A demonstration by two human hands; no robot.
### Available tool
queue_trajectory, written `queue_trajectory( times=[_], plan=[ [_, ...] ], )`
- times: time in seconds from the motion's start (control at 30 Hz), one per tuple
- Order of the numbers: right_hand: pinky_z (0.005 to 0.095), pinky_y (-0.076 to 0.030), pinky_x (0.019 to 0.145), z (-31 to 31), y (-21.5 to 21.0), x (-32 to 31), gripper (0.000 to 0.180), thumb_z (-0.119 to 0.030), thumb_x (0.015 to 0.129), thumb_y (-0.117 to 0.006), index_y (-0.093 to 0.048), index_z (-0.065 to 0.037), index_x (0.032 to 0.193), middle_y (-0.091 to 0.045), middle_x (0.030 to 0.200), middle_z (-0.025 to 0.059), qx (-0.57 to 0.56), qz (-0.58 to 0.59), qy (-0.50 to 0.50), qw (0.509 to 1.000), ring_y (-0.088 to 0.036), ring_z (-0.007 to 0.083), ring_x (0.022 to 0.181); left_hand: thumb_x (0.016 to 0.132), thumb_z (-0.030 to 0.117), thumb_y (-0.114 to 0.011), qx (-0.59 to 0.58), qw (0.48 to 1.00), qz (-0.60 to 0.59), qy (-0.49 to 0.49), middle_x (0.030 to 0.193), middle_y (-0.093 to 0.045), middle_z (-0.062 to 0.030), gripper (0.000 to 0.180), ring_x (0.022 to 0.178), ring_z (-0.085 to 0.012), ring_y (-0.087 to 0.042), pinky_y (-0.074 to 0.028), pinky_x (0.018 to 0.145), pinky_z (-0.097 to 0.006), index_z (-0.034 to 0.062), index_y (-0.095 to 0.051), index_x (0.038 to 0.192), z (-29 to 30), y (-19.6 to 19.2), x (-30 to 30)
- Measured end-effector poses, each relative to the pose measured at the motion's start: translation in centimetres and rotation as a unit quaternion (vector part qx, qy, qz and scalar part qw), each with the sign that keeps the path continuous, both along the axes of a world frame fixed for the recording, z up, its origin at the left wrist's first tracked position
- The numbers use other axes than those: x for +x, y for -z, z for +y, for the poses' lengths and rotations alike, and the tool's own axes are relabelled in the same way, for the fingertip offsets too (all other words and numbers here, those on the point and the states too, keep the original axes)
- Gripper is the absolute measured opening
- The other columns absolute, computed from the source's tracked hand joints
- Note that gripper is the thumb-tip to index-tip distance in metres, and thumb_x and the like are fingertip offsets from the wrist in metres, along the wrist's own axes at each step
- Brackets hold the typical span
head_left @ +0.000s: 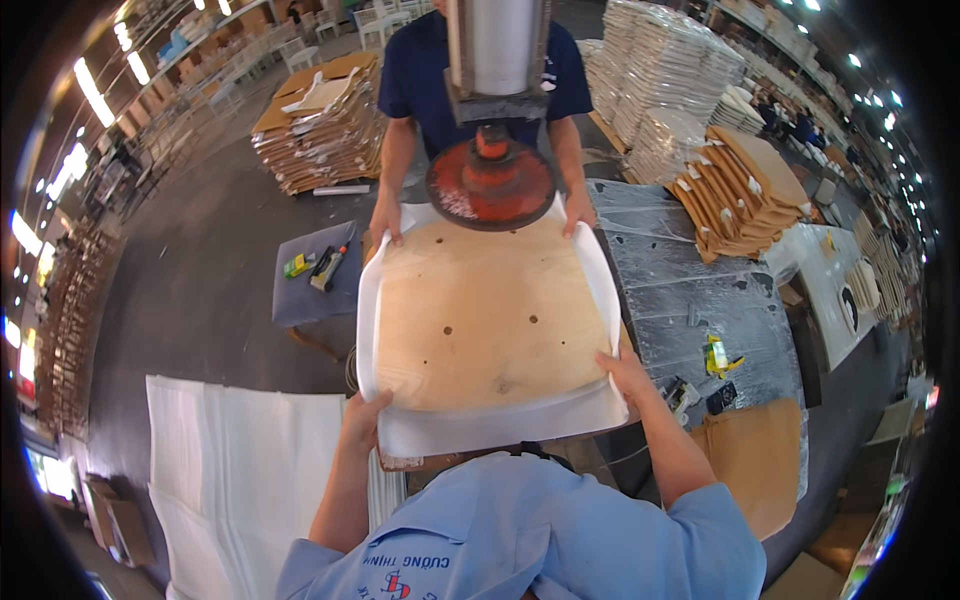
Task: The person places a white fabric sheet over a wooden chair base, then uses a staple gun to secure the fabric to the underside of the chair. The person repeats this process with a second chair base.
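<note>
A curved plywood seat board (pixel 485 315) lies on a white sheet of fabric (pixel 500 425) that sticks out around its edges. My left hand (pixel 363 412) grips the near left corner of the fabric and board. At the near right corner, my right hand (pixel 625 368) holds the edge the same way. Across from me, a person in a dark blue shirt (pixel 430 80) presses both hands (pixel 385 222) on the far corners. A round orange press disc (pixel 492 185) under a metal column (pixel 497 50) hangs just above the board's far edge.
A grey stool (pixel 315 290) with small tools stands to the left. White fabric sheets (pixel 230 470) lie on the floor at lower left. To the right is a plastic-covered table (pixel 690 300) with a yellow tool (pixel 717 357). Stacks of plywood seat boards (pixel 320 130) stand behind.
</note>
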State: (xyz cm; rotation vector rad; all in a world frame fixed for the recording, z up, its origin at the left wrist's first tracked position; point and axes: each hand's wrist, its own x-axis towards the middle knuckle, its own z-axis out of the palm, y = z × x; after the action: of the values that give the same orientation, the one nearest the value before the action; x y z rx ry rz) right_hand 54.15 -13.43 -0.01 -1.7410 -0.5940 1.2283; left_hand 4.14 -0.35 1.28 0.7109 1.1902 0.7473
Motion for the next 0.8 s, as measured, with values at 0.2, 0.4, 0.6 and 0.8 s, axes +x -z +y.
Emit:
queue_trajectory(
  times=[0.2,0.4,0.6,0.8],
  plan=[
    [0.0419,-0.057,0.102,0.5,-0.1,0.2,0.057,-0.016,0.101,-0.074,-0.06,0.0,0.154,-0.076,0.132,0.0187,-0.001,-0.033,0.004,0.999,-0.073,0.0265,0.118,0.102,0.006,-0.075,-0.016,0.995,0.063,0.075,0.131,-0.075,-0.0193,0.044,0.119,-0.0296,-0.075,-0.062,0.1,-0.043,-0.0095,-0.064,0.142,2.4,0.1,-0.4],
    [0.045,-0.057,0.104,2.0,-1.7,0.1,0.061,-0.029,0.097,-0.08,-0.063,-0.001,0.149,-0.076,0.132,0.0216,-0.078,-0.192,-0.035,0.978,-0.074,0.033,0.122,0.097,0.002,-0.078,0.01,0.988,0.081,0.129,0.134,-0.075,-0.0187,0.047,0.115,-0.0289,-0.075,-0.058,0.102,-0.041,-0.0097,-0.066,0.141,4.2,0.7,-0.4],
    [0.0514,-0.056,0.108,2.7,-2.5,0.2,0.068,-0.048,0.09,-0.082,-0.069,-0.007,0.144,-0.076,0.132,0.0276,-0.169,-0.351,-0.113,0.914,-0.071,0.0446,0.127,0.087,0.027,-0.088,0.182,0.872,0.362,0.275,0.119,-0.08,-0.0223,0.055,0.108,-0.0337,-0.076,-0.059,0.096,-0.044,-0.0073,-0.076,0.127,6.6,1.7,-1.9],
    [0.0524,-0.055,0.106,3.1,-2.2,-0.4,0.065,-0.052,0.086,-0.086,-0.077,-0.006,0.131,-0.07,0.132,0.0316,-0.175,-0.502,-0.156,0.833,-0.069,0.0484,0.123,0.075,0.052,-0.097,0.185,0.741,0.553,0.333,0.119,-0.079,-0.0246,0.08,0.107,-0.0373,-0.077,-0.057,0.103,-0.047,-0.0045,-0.078,0.128,7.3,1.6,-2.8]
  ],
)
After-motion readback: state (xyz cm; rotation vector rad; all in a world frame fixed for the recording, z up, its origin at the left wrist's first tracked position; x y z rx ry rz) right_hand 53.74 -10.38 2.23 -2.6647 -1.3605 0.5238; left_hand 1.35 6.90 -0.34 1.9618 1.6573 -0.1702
